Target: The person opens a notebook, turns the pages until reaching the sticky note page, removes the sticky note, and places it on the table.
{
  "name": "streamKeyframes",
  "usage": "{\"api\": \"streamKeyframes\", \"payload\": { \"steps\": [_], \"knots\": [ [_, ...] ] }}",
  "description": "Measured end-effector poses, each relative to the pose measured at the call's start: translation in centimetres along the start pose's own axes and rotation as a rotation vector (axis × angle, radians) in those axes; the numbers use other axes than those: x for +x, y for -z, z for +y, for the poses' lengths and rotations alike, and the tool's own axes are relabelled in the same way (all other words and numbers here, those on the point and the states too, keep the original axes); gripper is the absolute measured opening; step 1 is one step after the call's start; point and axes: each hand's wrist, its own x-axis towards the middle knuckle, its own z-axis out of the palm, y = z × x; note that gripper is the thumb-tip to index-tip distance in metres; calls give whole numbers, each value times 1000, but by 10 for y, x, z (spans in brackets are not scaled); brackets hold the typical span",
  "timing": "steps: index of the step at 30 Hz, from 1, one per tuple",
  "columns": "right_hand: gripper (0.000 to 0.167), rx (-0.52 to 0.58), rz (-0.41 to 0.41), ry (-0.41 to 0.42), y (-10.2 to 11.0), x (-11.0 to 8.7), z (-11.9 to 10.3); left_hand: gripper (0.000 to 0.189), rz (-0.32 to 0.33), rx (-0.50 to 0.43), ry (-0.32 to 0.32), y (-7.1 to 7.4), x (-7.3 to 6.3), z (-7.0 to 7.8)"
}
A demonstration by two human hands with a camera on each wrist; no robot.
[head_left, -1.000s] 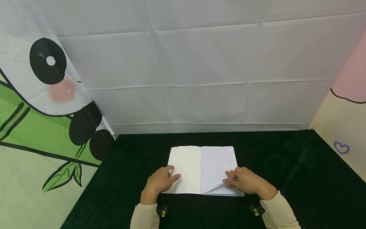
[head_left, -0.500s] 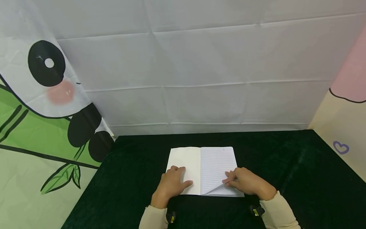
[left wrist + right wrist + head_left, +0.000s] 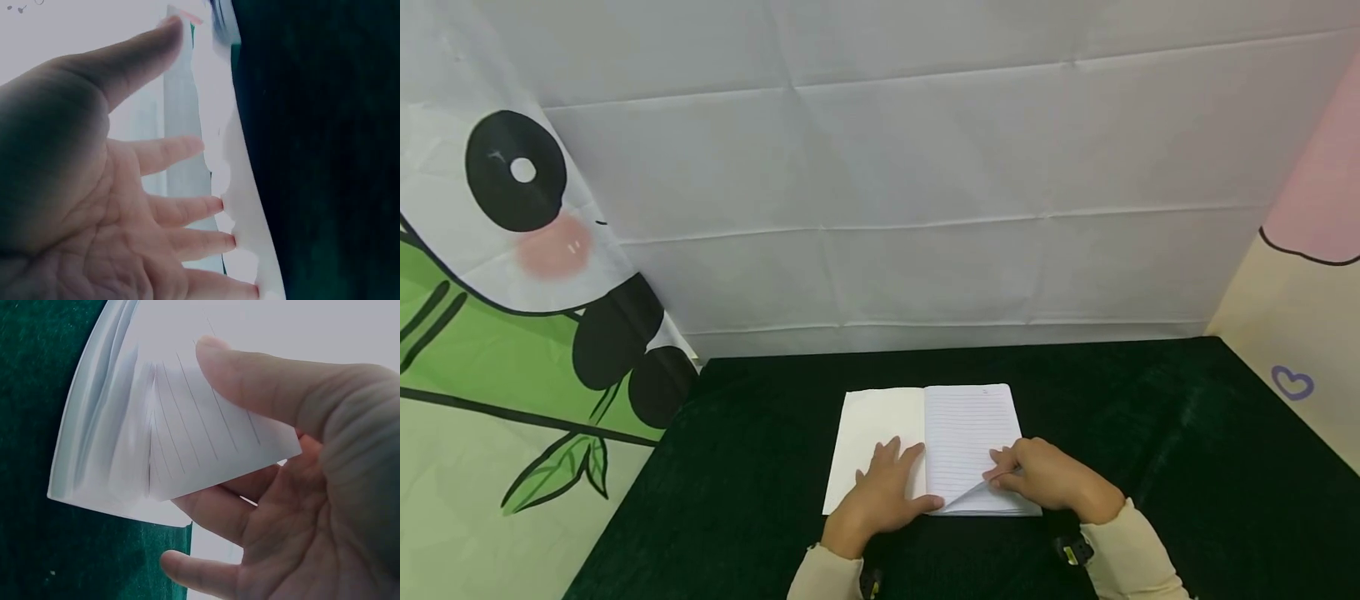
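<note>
An open notebook [image 3: 962,421] lies in front of me, its left side blank and its right side lined. The lower right corner of the top lined page [image 3: 206,434] is lifted and folded inward, and my right hand [image 3: 1043,475] pinches it between thumb and fingers. In the right wrist view more pages fan out beneath that corner. My left hand [image 3: 880,496] rests on the blank left page [image 3: 865,425] with its fingers spread, the thumb reaching to the spine at the bottom edge. In the left wrist view its fingertips [image 3: 215,205] meet the white paper.
A dark green cloth [image 3: 760,467] covers the table under the notebook. A white sheet [image 3: 925,208] hangs behind the table. Printed cartoon panels stand at the left [image 3: 550,358] and right [image 3: 1292,317].
My left hand has slid right across the blank page, from its outer edge to the spine, its fingers spreading. My right hand keeps its pinch on the page corner in place.
</note>
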Motion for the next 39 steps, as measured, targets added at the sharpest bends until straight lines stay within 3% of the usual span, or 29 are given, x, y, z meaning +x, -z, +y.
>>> {"api": "streamKeyframes", "payload": {
  "steps": [12, 22, 30, 34, 39],
  "knots": [
    [16, -51, 31, -23, -1, 0, -2, 93, 22, 11, 35, -13, 0, 9],
    [17, -73, 112, -31, -1, 0, -6, 63, 63, -20, -12, -14, -1, 11],
    [20, -78, 118, -38, 0, -1, -7, 61, 101, -1, -35, -18, -1, 15],
    [18, -56, 120, -40, -1, 0, -8, 41, 113, 56, -57, -18, 0, 16],
    [16, -16, 115, -12, -3, 2, -8, 24, 80, 94, -99, -18, 2, 18]
  ]
}}
